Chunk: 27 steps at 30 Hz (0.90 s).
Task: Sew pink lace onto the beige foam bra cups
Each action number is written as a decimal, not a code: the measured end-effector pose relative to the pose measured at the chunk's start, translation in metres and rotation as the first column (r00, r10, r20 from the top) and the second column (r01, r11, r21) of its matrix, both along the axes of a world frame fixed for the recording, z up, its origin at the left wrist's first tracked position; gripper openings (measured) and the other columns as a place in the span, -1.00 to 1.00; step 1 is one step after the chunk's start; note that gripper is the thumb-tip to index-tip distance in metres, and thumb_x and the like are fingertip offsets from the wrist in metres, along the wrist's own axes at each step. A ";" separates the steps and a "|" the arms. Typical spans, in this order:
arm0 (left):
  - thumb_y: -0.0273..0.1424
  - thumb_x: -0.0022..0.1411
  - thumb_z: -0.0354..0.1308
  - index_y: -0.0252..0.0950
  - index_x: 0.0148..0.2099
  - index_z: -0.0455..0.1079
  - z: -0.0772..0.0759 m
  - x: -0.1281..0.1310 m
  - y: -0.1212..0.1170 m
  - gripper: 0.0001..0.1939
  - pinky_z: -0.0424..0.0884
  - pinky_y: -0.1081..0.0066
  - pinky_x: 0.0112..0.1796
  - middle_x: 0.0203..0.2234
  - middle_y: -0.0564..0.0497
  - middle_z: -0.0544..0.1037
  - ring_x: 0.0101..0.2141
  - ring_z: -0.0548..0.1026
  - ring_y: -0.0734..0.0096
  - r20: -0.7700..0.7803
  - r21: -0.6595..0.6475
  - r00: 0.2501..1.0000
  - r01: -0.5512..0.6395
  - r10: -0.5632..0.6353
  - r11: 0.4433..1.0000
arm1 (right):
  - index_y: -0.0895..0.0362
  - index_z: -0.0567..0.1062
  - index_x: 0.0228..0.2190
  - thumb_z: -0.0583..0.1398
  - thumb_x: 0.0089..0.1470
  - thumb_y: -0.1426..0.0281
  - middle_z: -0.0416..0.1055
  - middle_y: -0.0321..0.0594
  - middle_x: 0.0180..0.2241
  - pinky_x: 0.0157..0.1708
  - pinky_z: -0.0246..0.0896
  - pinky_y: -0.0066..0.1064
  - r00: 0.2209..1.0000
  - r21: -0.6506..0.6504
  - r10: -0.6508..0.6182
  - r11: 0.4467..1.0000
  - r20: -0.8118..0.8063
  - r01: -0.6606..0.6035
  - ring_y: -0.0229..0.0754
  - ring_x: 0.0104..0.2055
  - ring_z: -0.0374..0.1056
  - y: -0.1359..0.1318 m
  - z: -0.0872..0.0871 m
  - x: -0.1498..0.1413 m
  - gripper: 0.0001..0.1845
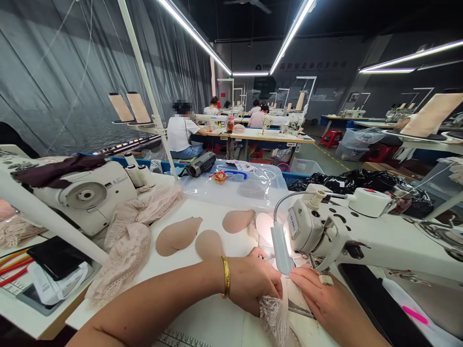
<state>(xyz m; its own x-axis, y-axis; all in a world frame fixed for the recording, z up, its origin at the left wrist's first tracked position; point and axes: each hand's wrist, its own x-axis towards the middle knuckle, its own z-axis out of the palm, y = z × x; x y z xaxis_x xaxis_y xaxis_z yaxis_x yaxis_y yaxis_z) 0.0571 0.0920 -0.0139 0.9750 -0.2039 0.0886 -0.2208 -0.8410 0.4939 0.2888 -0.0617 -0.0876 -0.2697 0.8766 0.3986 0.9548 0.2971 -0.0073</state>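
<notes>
My left hand [255, 282], with a gold bangle [225, 277] on the wrist, is closed on a piece of pale lace fabric [275, 315] just in front of the needle of a white sewing machine [361, 231]. My right hand [321, 296] lies flat with fingers stretched out, pressing the same fabric on the machine bed. The machine's small lamp [280, 248] lights the spot and hides part of the fingertips. Beige foam cups [179, 235] lie on the white table [202, 318] beyond my hands.
A heap of pink lace [130, 241] lies at left beside another sewing machine [87, 195]. A clear plastic bin [235, 185] stands behind. Black bags [354, 180] sit at right. Other people sit at sewing tables [271, 137] farther back. A phone [58, 258] lies at far left.
</notes>
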 end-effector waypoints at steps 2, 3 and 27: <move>-0.42 0.12 0.28 -0.28 -0.41 0.47 0.003 0.000 0.000 -0.92 0.11 0.11 -0.07 -0.18 0.04 0.70 -0.33 0.53 0.32 -0.034 0.011 0.999 -0.003 0.004 1.000 | -0.03 0.59 0.01 0.03 0.34 0.45 0.65 -0.25 -0.03 -0.21 0.49 -0.39 0.999 0.015 0.002 1.000 0.043 -0.002 -0.11 -0.14 0.59 -0.001 -0.002 0.000 -0.60; -0.42 0.13 0.27 -0.28 -0.41 0.47 0.004 -0.001 -0.001 -0.92 0.11 0.10 -0.06 -0.17 0.03 0.70 -0.32 0.53 0.32 -0.048 0.010 0.999 -0.004 0.004 1.000 | -0.03 0.58 0.02 0.02 0.34 0.45 0.65 -0.23 -0.04 -0.22 0.50 -0.38 0.998 0.018 -0.005 1.000 0.060 0.004 -0.10 -0.13 0.59 -0.001 -0.004 0.000 -0.59; -0.54 -0.02 0.32 -0.28 -0.50 0.31 -0.008 0.003 0.019 -0.79 0.10 0.18 -0.03 -0.26 0.06 0.69 -0.33 0.49 0.36 0.102 0.012 0.989 -0.107 0.105 0.994 | 0.03 0.51 0.04 0.02 0.30 0.57 0.62 -0.24 -0.06 -0.25 0.48 -0.37 0.984 0.008 0.177 0.984 0.023 -0.177 -0.12 -0.16 0.54 -0.003 0.022 -0.007 -0.58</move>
<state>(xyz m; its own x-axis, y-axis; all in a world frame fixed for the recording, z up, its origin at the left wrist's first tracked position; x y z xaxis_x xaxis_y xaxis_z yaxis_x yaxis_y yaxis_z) 0.0601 0.1109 -0.0215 0.9773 -0.1024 0.1854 -0.1783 -0.8704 0.4589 0.2814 -0.0647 -0.0661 -0.4291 0.8102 0.3994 0.8870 0.4615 0.0168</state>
